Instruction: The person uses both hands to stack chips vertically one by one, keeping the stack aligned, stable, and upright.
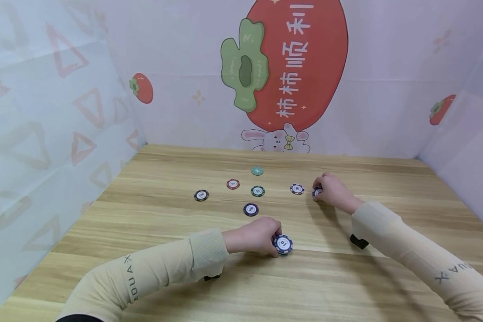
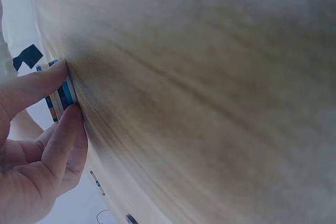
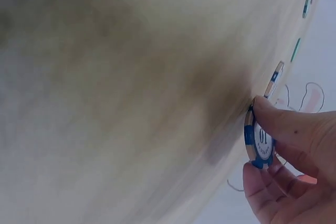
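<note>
Across the wood table (image 1: 306,290), the left hand (image 1: 253,235) pinches the stack (image 1: 283,244) between thumb and fingers, its chips piled flat. Beyond the stack and to its right, the right hand (image 1: 333,192) pinches a blue chip (image 3: 262,140); other chips (image 1: 257,191) lie beyond the stack, mostly to its left

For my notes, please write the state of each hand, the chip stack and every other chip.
Left hand: pinching chip stack
Chip stack: upright
Right hand: pinching held chip
Held chip: gripped at edge
Loose blue chip: flat, unheld
Purple chip: flat, unheld
Dark green chip: flat, unheld
Light green chip: flat, unheld
Red chip: flat, unheld
Black chip: flat, unheld
</note>
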Motion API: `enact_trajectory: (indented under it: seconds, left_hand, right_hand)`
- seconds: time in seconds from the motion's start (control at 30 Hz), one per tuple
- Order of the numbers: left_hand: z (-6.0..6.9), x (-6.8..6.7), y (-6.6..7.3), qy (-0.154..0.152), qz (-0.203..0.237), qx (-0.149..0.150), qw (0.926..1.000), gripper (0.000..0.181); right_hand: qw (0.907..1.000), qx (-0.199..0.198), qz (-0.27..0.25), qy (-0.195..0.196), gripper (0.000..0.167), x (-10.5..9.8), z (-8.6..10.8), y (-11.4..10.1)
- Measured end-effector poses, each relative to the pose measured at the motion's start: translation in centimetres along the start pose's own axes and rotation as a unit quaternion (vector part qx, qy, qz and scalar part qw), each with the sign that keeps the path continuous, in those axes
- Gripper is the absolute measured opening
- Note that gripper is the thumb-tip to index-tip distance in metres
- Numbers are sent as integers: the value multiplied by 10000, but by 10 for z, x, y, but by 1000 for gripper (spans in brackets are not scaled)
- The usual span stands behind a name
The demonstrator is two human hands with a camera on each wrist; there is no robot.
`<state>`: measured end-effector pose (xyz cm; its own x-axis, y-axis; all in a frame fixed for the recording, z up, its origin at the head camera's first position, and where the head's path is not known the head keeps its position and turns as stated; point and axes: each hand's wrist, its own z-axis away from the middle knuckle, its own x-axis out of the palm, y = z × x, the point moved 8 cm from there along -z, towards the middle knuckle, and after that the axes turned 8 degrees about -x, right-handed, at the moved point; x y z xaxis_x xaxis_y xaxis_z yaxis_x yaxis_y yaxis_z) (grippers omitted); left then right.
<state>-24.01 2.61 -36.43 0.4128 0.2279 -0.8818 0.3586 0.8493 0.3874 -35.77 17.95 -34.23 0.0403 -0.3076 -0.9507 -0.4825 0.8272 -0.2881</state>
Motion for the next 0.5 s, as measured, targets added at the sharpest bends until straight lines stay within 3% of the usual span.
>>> enact_trajectory:
  seconds: [0.3, 0.5]
  left_hand:
    - [1, 1, -1, -32, 48, -7, 10000, 32]
    - [0, 1, 0, -50, -34, 28, 10000, 32]
  right_hand:
    - [9993, -363, -98, -35, 8, -5, 5, -22]
    - [9994, -247, -238, -109, 6, -4, 11, -26]
